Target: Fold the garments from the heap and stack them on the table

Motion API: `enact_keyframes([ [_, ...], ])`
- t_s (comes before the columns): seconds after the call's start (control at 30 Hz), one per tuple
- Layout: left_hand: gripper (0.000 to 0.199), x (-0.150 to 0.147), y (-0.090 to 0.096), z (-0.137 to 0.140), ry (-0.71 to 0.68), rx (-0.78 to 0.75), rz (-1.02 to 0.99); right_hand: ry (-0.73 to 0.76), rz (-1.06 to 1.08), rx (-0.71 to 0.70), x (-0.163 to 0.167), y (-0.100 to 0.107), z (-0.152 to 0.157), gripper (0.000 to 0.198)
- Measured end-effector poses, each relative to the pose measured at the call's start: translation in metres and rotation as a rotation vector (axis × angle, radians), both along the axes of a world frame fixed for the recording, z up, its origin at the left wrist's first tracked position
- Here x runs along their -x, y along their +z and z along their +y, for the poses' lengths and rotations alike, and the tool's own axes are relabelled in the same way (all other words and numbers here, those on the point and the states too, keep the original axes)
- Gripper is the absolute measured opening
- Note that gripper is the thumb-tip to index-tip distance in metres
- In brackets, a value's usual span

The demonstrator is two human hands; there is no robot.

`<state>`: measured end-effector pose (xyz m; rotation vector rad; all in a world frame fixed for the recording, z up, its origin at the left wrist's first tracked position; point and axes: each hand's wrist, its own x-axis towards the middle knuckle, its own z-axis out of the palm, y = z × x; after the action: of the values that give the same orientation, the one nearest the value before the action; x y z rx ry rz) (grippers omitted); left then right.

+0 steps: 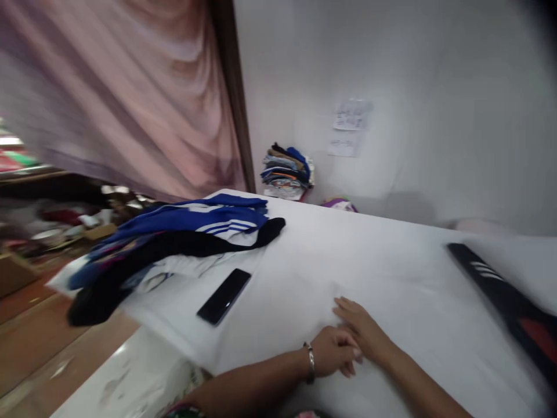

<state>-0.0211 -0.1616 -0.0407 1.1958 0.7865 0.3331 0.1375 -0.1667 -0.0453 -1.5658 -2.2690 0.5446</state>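
My left hand [333, 351], with a silver bracelet [310, 361] at its wrist, is above the white sheet [300, 278] on the table. Its fingers are loosely bent and a little apart, with nothing seen in them. My right hand [359, 325] overlaps it from the right, and the two appear to touch. The right fingers stretch out towards the left over the white surface, holding nothing. Left of both hands lies a dark phone [224, 296]. Beyond it is a heap of clothes: a blue garment [187, 217] with white stripes and a long black piece [174, 247].
At the right lies a dark garment [500, 284] with white stripes and a red patch. A folded clothes stack [287, 171] stands against the wall behind the table. Papers [350, 116] hang on that wall. A pink curtain [165, 98] hangs at the left above a cluttered floor area.
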Motion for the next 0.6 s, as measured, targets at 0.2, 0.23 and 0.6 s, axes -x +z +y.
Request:
enact_keyframes([
  [0.2, 0.022, 0.050, 0.025, 0.050, 0.179, -0.169, -0.012, 0.026, -0.058, -0.132, -0.012, -0.032, -0.002, 0.044],
  [0.23, 0.021, 0.061, 0.031, 0.062, 0.240, -0.255, 0.041, 0.026, -0.065, -0.165, -0.014, -0.038, -0.002, 0.043],
  [0.6, 0.031, 0.198, 0.081, 0.173, 0.797, -1.251, 0.847, 0.092, -0.064, -0.449, -0.031, -0.078, 0.009, 0.049],
])
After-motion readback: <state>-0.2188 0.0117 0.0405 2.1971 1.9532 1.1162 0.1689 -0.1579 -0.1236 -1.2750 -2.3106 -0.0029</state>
